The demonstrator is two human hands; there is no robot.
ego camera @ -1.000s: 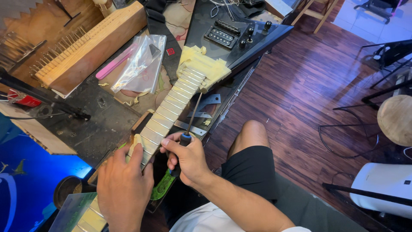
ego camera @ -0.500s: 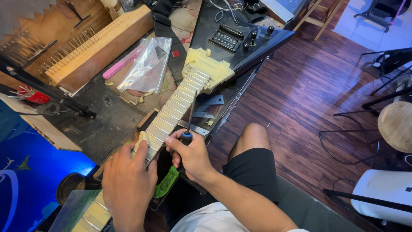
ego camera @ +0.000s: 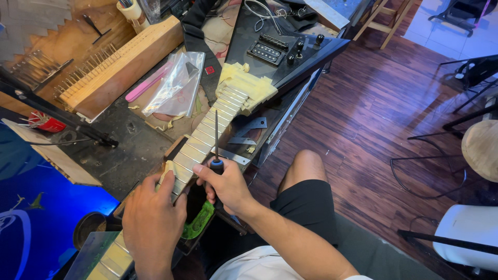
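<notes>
A cluttered dark table [ego camera: 129, 150] carries a black electric guitar body [ego camera: 290, 46] with its long neck [ego camera: 207, 135] running down toward the person. The neck is pale, its fingerboard crossed by shiny metal frets, with yellowish masking tape bunched thickly where it meets the body. Beside it lie a long wooden block [ego camera: 116, 70] studded with upright tools, a clear plastic bag [ego camera: 174, 85] and a pink file [ego camera: 148, 83].

The left hand [ego camera: 153, 223] is closed over the near part of the neck, fingers curled over its edge, pinning it down. The right hand [ego camera: 228, 186] is gripped around the dark handle of a thin file [ego camera: 216, 137], whose slim shaft points up along the frets. A green tool [ego camera: 199, 223] sits under that hand.

To do this well, I judge the file should stay level over the frets, moving in short, light strokes, while the left hand keeps the neck from rocking.
</notes>
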